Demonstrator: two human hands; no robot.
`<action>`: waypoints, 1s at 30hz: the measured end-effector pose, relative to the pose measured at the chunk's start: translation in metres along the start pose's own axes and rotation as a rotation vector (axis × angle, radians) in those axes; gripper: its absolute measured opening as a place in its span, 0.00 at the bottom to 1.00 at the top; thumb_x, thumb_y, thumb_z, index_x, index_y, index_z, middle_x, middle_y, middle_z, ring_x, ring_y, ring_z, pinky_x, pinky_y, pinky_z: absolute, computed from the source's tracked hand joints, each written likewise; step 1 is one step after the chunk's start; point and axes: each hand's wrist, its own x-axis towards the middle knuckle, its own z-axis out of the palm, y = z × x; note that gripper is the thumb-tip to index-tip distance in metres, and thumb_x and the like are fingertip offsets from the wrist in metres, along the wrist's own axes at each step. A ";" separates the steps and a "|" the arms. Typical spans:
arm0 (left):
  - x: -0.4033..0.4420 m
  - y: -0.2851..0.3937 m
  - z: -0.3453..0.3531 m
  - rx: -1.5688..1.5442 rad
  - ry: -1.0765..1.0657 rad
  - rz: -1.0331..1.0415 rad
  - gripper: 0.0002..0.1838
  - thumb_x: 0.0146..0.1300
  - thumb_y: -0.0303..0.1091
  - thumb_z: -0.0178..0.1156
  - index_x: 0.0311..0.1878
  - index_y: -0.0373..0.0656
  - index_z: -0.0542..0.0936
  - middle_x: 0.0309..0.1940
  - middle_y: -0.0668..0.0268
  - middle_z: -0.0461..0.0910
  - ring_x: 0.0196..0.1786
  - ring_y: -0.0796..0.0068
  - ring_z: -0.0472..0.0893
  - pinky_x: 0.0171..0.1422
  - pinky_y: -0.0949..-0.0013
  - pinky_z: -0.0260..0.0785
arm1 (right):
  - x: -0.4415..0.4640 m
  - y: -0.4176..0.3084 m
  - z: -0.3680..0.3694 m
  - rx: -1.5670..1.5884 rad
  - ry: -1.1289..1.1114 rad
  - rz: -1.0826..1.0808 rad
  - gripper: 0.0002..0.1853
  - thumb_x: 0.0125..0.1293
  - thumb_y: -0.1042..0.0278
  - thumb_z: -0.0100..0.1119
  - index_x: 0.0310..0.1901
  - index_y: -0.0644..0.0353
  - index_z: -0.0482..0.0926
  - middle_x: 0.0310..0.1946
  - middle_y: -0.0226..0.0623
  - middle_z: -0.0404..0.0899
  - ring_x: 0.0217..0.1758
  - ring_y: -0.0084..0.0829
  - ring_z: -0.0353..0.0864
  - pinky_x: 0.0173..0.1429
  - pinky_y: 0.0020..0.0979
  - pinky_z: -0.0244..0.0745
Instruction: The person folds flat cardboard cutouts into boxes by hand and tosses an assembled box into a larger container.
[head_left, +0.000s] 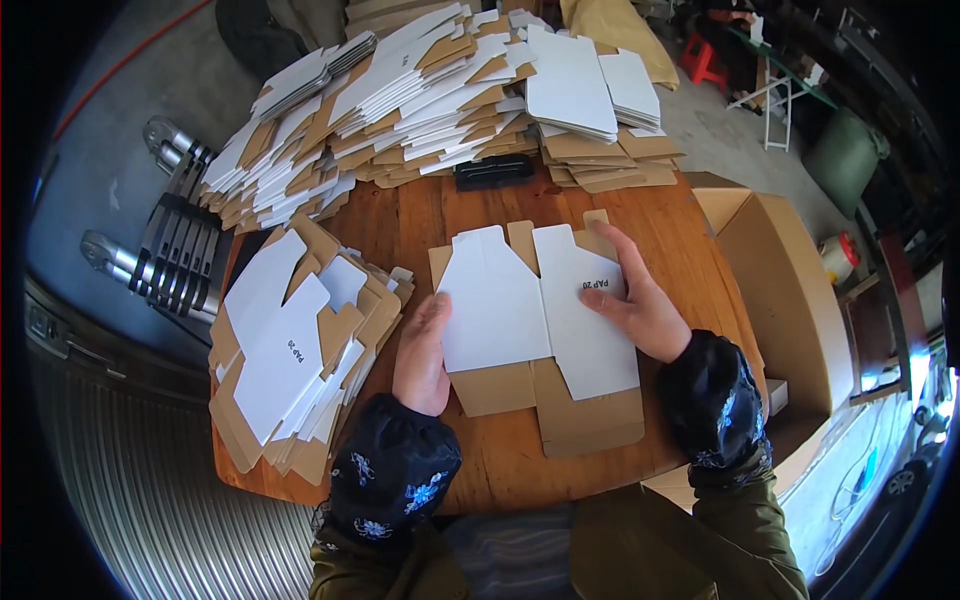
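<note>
Over the desk [500, 470], the right hand [645, 300] grips the flat carton [495, 300] while the left hand [424, 355] touches its opposite edge, grasp unclear, so lopsided pressure could bend its panels.

Red stool [703, 64] on grey floor [712, 142] (white-legged table [767, 108] near it), metal ladder [182, 238] far left.
</note>
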 end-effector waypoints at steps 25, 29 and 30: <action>-0.004 -0.007 0.031 0.296 -0.131 0.098 0.35 0.77 0.59 0.40 0.72 0.39 0.60 0.67 0.60 0.65 0.69 0.70 0.65 0.73 0.66 0.56 | 0.000 -0.011 -0.005 0.632 0.010 0.168 0.17 0.71 0.58 0.62 0.54 0.58 0.76 0.42 0.26 0.80 0.44 0.15 0.78 0.49 0.20 0.73; -0.005 -0.005 0.035 0.694 -0.153 0.191 0.42 0.76 0.62 0.35 0.77 0.36 0.48 0.72 0.54 0.57 0.75 0.63 0.56 0.78 0.63 0.46 | -0.001 -0.016 -0.005 0.589 -0.006 0.109 0.17 0.70 0.56 0.63 0.52 0.58 0.76 0.42 0.26 0.80 0.42 0.14 0.78 0.47 0.20 0.74; -0.008 -0.004 0.037 0.847 -0.135 0.217 0.43 0.76 0.63 0.34 0.78 0.36 0.45 0.73 0.53 0.55 0.76 0.61 0.53 0.79 0.62 0.43 | -0.001 -0.016 -0.005 0.595 -0.010 0.104 0.17 0.70 0.55 0.63 0.52 0.58 0.76 0.41 0.26 0.80 0.42 0.14 0.78 0.47 0.19 0.74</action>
